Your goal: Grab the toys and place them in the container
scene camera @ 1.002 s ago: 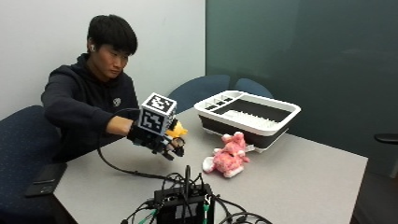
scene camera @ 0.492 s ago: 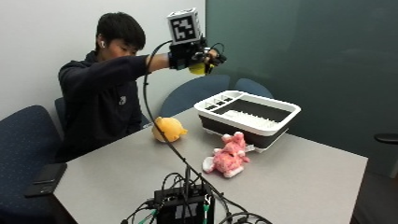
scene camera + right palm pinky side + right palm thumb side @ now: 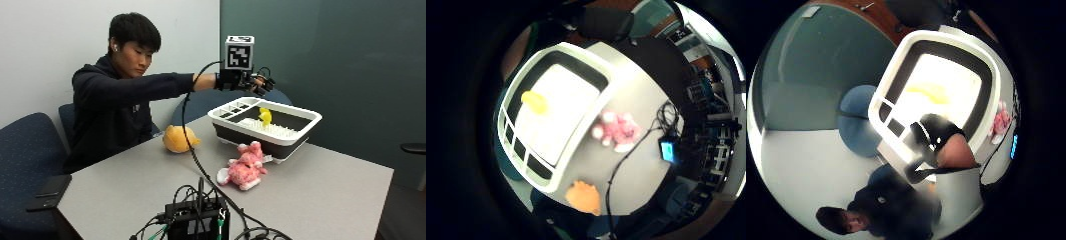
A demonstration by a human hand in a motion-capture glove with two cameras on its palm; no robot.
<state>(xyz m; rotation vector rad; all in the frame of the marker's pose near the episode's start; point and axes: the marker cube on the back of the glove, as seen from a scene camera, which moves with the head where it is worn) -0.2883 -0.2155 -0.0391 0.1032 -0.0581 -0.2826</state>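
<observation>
Outside view, frame centre: one yellow toy (image 3: 265,116) now sits in the white container (image 3: 293,131), no longer held half a second ago. Above it, the right hand (image 3: 251,81) hovers, fingers spread, holding nothing. Two toys remain on the table (image 3: 319,190): the orange toy (image 3: 178,138) and the pink plush (image 3: 242,166). Only the little-finger palm view shows the container's side compartments.

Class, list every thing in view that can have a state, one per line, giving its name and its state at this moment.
gloved right hand: above the container, holding nothing, fingers relaxed
yellow toy: in the container
container: upright on the table
pink plush toy: lying on the table beside the container
orange toy: resting on the table, not in the container
</observation>
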